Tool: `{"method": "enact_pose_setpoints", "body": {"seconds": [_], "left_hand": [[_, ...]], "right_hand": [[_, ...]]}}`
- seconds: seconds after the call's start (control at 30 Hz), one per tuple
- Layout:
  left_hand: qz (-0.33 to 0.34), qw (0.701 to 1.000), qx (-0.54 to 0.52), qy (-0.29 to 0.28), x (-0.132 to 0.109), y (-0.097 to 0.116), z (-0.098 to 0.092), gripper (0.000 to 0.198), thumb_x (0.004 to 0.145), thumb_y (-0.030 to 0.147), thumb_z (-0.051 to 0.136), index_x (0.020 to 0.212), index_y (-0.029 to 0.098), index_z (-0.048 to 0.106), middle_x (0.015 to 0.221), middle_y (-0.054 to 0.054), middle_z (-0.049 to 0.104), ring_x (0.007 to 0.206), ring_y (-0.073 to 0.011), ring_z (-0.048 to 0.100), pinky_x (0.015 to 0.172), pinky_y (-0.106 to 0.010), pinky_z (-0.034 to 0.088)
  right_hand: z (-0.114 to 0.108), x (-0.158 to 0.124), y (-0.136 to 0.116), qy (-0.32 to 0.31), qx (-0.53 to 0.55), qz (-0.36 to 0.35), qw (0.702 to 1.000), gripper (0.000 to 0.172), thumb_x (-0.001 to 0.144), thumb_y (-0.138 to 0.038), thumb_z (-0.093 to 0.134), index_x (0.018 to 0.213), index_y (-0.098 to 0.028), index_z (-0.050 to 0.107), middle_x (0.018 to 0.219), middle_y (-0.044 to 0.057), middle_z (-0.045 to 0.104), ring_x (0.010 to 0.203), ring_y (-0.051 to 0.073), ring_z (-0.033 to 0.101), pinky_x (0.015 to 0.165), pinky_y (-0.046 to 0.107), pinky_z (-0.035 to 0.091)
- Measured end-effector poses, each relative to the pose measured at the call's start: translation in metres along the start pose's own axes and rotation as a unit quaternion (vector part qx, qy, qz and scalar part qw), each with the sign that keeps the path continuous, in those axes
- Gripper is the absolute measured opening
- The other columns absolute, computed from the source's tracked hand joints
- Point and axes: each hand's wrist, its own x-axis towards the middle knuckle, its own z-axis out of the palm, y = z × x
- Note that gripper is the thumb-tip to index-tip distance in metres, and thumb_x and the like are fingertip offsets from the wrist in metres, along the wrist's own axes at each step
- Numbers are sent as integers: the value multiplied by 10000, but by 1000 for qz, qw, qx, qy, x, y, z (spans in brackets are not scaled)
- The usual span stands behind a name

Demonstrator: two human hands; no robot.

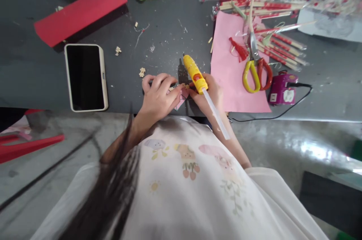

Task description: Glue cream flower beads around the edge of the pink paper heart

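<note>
My left hand (160, 94) is at the table's near edge, its fingers curled and pressed on a small pink paper piece (183, 96) with dark lines. Small beige bits (186, 86) sit along that piece's upper edge, partly under my fingertips. Close by on the right, my right hand (212, 91) is closed around a yellow glue gun (192, 68), whose handle is hidden from above. The gun's nozzle points away from me, and a long translucent glue stick (216, 113) sticks out of its back over my wrist. My right fingertips come near the pink piece.
A phone (85, 77) and a red folded strip (80, 13) lie left. Beige clusters (142, 72) dot the dark table. On the right are pink paper (226, 59), scissors (256, 66), a purple box with a cable (283, 88) and wrapped sticks (285, 49).
</note>
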Motion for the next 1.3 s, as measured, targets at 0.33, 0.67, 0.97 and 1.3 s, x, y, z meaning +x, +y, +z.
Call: {"method": "enact_pose_setpoints", "body": {"seconds": [0.33, 0.67, 0.97, 1.3], "left_hand": [[-9, 999, -20, -34, 0, 1, 1, 158, 950, 312, 546, 1015, 272, 684, 1159, -26, 677, 1153, -257, 561, 1017, -493, 272], [-5, 998, -27, -52, 1, 1, -1, 175, 932, 289, 559, 1047, 285, 691, 1165, -50, 687, 1160, -273, 559, 1017, -526, 297], [-6, 999, -24, -47, 1, 2, -2, 161, 957, 310, 527, 984, 255, 675, 1165, -46, 692, 1152, -266, 569, 983, -504, 287], [9, 999, 13, 29, 2, 0, -2, 152, 964, 316, 527, 1047, 284, 651, 1062, 17, 716, 1059, -195, 587, 931, -455, 328]], "right_hand": [[2, 0, -3, 7, 18, -15, 1000, 340, 777, -339, 701, 1088, -246, 603, 956, 17, 756, 821, 207, 702, 732, 342, 533], [0, 5, -7, -6, 10, -8, 1000, 312, 772, -336, 693, 1056, -226, 623, 918, 11, 755, 785, 172, 684, 701, 304, 519], [-7, 10, -9, -37, -46, -45, 997, 277, 788, -334, 630, 1058, -277, 628, 912, -5, 732, 786, 201, 681, 712, 339, 539], [-6, 9, -8, -34, -28, -47, 998, 295, 800, -406, 640, 1063, -274, 628, 934, 10, 727, 802, 210, 690, 725, 364, 558]]}}
